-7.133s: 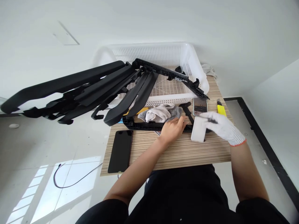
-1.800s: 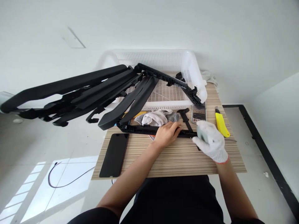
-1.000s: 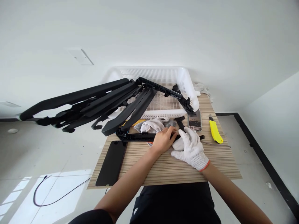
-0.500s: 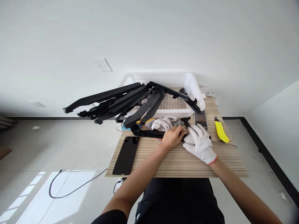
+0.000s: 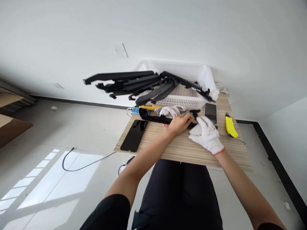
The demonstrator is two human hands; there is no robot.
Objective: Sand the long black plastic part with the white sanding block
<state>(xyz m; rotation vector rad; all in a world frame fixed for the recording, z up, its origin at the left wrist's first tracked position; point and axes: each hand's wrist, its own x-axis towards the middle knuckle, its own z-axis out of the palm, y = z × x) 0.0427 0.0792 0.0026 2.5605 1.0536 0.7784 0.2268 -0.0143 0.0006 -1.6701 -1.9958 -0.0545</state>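
Observation:
A long black plastic trim piece [image 5: 157, 119] lies across the table in front of me, its curved end to the left. My bare left hand [image 5: 180, 124] is closed over its middle, fingers bent around the strip. At the strip's right part is my right hand [image 5: 207, 135], in a white knit glove with an orange cuff. Between its thumb and fingers shows a white wad, apparently cloth [image 5: 196, 130], against the strip; the contact itself is hidden. Just beyond the hands lie a small black object [image 5: 195, 112] and a crumpled white and grey glove [image 5: 170, 111].
Several black trim pieces [image 5: 139, 83] rest across a white plastic basket [image 5: 184, 101], jutting left past the table. A dark phone [image 5: 134, 135] lies left, another phone [image 5: 210, 112] right, beside a yellow utility knife [image 5: 230, 125]. A yellow tool [image 5: 150, 107] sits near a blue item [image 5: 137, 110].
My view has tilted, so the table and basket appear higher and slightly further right. Both hands stay at the trim piece; the gloved fingers have shifted slightly.

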